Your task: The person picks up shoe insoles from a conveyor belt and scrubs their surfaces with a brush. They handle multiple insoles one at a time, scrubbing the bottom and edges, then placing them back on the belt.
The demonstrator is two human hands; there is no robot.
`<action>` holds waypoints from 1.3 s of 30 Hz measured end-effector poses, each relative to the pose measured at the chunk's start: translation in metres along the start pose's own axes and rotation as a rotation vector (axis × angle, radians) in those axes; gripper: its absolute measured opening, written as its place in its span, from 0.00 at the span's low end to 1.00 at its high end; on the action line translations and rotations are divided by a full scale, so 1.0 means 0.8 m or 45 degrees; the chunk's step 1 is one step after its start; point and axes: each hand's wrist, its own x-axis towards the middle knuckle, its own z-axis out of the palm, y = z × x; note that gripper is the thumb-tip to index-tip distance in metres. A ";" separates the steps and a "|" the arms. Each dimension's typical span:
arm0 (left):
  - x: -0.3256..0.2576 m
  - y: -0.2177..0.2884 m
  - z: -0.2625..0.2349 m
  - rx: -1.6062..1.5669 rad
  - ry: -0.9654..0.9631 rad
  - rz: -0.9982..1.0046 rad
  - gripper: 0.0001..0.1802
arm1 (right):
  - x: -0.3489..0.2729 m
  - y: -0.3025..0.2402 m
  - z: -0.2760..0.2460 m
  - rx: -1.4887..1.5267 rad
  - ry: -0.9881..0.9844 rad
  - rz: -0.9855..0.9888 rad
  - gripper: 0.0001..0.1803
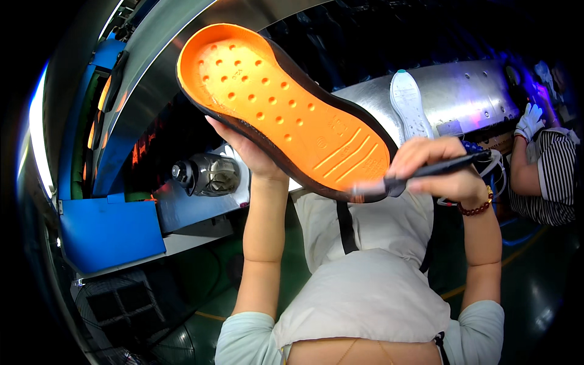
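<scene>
An orange shoe sole point(274, 103) with a dark rim is held up in front of me, its dimpled inner face toward me and its heel end at the upper left. My left hand point(252, 149) grips it from beneath along its near edge; most of those fingers are hidden behind it. In my right hand point(441, 173) is a dark-handled brush point(435, 170), pinched between thumb and fingers. Its blurred bristles touch or nearly touch the rim at the sole's near right end.
A clear bottle point(213, 174) with a dark cap lies left of my left forearm. Beyond my hands, a white sole point(406, 100) rests on a curved metal surface point(465, 91). A blue panel point(109, 234) stands at left. On the right, another person's gloved hand point(529, 120) shows.
</scene>
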 end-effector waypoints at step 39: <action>-0.043 -0.010 0.046 -0.455 0.034 0.018 0.33 | 0.028 0.004 0.043 -0.187 0.031 -0.112 0.12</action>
